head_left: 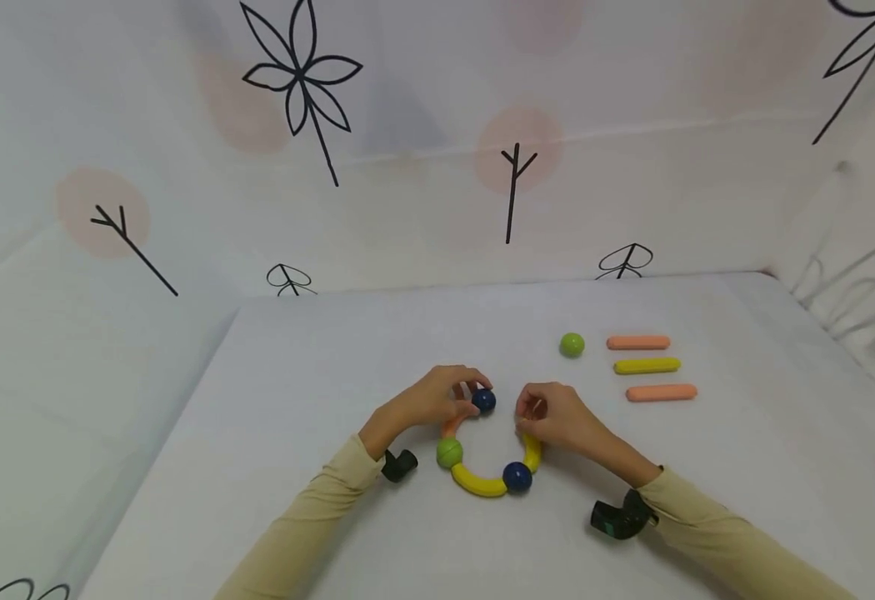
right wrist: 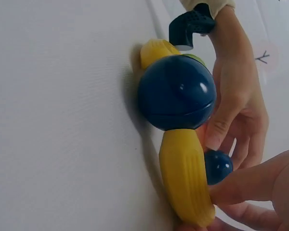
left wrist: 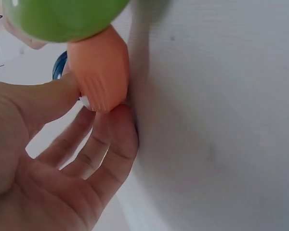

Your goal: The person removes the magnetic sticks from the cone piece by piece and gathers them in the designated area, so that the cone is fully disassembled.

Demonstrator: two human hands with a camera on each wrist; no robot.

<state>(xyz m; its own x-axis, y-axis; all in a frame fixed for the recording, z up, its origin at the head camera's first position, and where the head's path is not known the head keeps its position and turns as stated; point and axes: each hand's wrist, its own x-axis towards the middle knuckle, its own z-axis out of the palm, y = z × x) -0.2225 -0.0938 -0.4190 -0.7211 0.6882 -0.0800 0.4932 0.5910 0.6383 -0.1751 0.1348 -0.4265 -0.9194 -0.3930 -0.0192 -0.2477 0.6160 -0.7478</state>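
Observation:
A partly closed ring of curved rods and balls lies on the white table. My left hand (head_left: pixel 437 396) pinches the curved orange rod (left wrist: pixel 98 70) at its upper left, beside a dark blue ball (head_left: pixel 484 401). Below that rod sits a green ball (head_left: pixel 449 453). A curved yellow rod (head_left: pixel 480 482) runs along the bottom to a second blue ball (head_left: pixel 517 477). On the right side, my right hand (head_left: pixel 557 414) grips the other curved yellow rod (right wrist: pixel 185 175) between thumb and fingers. A gap separates the upper blue ball from my right hand.
Farther back lies a loose green ball (head_left: pixel 572 345). To its right are an orange straight rod (head_left: pixel 638 342), a yellow straight rod (head_left: pixel 647 366) and another orange rod (head_left: pixel 662 392). A patterned white cloth wall (head_left: pixel 422 225) rises behind the table (head_left: pixel 317 350). Dark cameras (head_left: pixel 621 517) hang at both wrists.

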